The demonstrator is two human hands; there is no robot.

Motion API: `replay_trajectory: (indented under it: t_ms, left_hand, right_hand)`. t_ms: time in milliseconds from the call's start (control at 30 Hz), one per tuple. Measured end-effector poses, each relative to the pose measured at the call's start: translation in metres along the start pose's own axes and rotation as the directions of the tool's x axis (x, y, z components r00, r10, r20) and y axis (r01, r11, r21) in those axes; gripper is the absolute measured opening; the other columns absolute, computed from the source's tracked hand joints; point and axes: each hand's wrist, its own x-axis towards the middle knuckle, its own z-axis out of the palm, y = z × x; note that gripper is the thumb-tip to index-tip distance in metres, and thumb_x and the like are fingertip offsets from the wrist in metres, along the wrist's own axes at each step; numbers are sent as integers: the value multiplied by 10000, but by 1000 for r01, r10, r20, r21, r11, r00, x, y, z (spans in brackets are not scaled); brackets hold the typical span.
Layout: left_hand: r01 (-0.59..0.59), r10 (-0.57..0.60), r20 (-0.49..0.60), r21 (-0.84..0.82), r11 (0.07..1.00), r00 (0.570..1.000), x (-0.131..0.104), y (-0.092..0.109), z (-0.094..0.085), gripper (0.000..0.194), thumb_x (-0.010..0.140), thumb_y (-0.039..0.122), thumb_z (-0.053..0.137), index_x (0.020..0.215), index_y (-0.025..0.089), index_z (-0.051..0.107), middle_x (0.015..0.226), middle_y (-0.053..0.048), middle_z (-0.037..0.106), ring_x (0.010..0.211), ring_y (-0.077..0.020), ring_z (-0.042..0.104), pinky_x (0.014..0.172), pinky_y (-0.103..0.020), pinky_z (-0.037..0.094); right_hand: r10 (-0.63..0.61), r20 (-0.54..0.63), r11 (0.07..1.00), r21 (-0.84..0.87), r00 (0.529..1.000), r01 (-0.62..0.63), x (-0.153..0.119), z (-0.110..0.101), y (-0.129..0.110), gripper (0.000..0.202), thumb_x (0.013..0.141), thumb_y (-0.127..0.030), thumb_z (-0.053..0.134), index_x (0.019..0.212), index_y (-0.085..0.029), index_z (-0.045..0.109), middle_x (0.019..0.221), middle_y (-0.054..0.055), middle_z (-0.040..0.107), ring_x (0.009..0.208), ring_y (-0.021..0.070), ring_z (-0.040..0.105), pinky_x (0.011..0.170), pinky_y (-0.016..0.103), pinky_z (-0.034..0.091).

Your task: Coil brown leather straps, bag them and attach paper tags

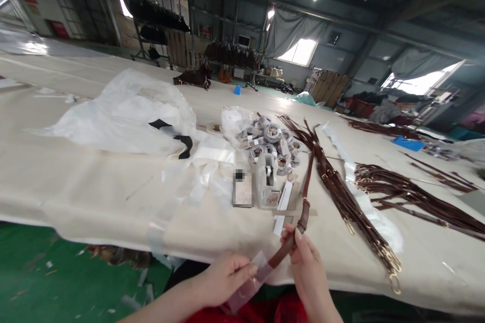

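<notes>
Handling a strap (285, 252) at the near edge of the tabletop (121, 181), head view. The left hand (229, 277) pinches a clear sleeve (242, 296) around the strap's lower end, where a gold-coloured fitting (248, 286) shows faintly through the film. The right hand (306, 252) grips the bare strap between thumb and fingers, below the buckle (306, 202). Beyond this hold the strap runs away across the tabletop, to the right of the dispenser (266, 194) and the coils (273, 132); its far end meets other straps and cannot be traced. Good handling, as judged here, calls for a light left pinch, which spares the film creases, and a right grip that guides the strap flat and untwisted. The fitting is probably the chief hazard, since metal may snag thin plastic. The bundle (336, 186) alongside is best left undisturbed.
</notes>
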Motion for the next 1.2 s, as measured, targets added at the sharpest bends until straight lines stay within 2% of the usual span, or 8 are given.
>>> replay_trajectory:
  t_ms: [100, 200, 300, 433, 600, 700, 933, 1200]
  left_hand:
    - [-18, 16, -61, -28, 999, 998, 4, 0, 4, 721, 906, 755, 333, 770, 133, 672, 622, -25, 583, 564, -143, 503, 545, -236, 363]
    - [-53, 49, -102, -33, 998, 994, 7, -1, 8, 684, 935, 727, 286, 702, 162, 594, 548, 7, 503, 504, -127, 435, 515, -239, 326]
    - [-64, 62, -171, -5, 998, 983, 6, -1, 9, 624, 925, 733, 291, 634, 207, 457, 491, 36, 429, 483, -128, 407, 520, -246, 329]
    - [-97, 109, -182, 77, 992, 977, 2, 0, 8, 561, 928, 697, 333, 657, 213, 421, 571, 35, 389, 556, -135, 363, 537, -259, 296]
    - [-97, 117, -161, 123, 988, 980, -3, -3, 10, 499, 956, 606, 333, 657, 209, 386, 609, 28, 359, 602, -140, 344, 565, -269, 278]
    - [-102, 122, -131, 153, 983, 984, -4, -2, 12, 478, 950, 578, 354, 651, 205, 372, 627, 28, 344, 614, -138, 338, 581, -272, 273]
    - [-73, 83, -124, 83, 994, 989, -2, 0, 11, 568, 896, 713, 365, 624, 215, 356, 597, 40, 311, 572, -127, 313, 536, -260, 251]
    - [42, -40, -87, 18, 999, 995, -1, -4, 14, 690, 867, 817, 280, 614, 200, 461, 490, 17, 488, 468, -130, 466, 497, -233, 348]
  right_hand:
    - [28, 12, 995, -99, 1000, -26, -8, 3, 13, 430, 717, -594, 784, 981, -256, 811, 870, 34, 782, 894, 185, 648, 871, 289, 492]
    - [118, 103, 982, -157, 988, -101, -17, 7, 24, 439, 700, -546, 822, 995, -221, 809, 915, 64, 795, 908, 215, 676, 855, 313, 516]
    - [211, 185, 977, -19, 960, -211, -19, 12, 27, 396, 658, -500, 867, 892, -185, 814, 904, 78, 798, 798, 194, 690, 709, 281, 547]
    - [279, 100, 933, 209, 955, -294, -14, 15, 23, 312, 631, -424, 904, 785, -180, 785, 735, 24, 767, 640, 126, 663, 567, 207, 518]
    - [290, 102, 933, 191, 952, -305, -15, 14, 11, 327, 506, -301, 971, 680, -127, 755, 617, -1, 695, 472, 53, 529, 441, 152, 420]
    - [268, 83, 944, 176, 960, -279, -11, 10, 6, 301, 499, -254, 972, 625, -109, 741, 556, -12, 661, 398, 6, 400, 371, 128, 318]
    - [146, -43, 973, 189, 988, -136, 15, -14, -9, 300, 490, -231, 973, 696, -160, 768, 677, -3, 737, 509, 44, 528, 414, 115, 420]
    - [115, 18, 987, 106, 993, -116, 0, -8, -7, 282, 536, -269, 954, 725, -176, 765, 672, -24, 685, 520, 54, 492, 448, 152, 412]
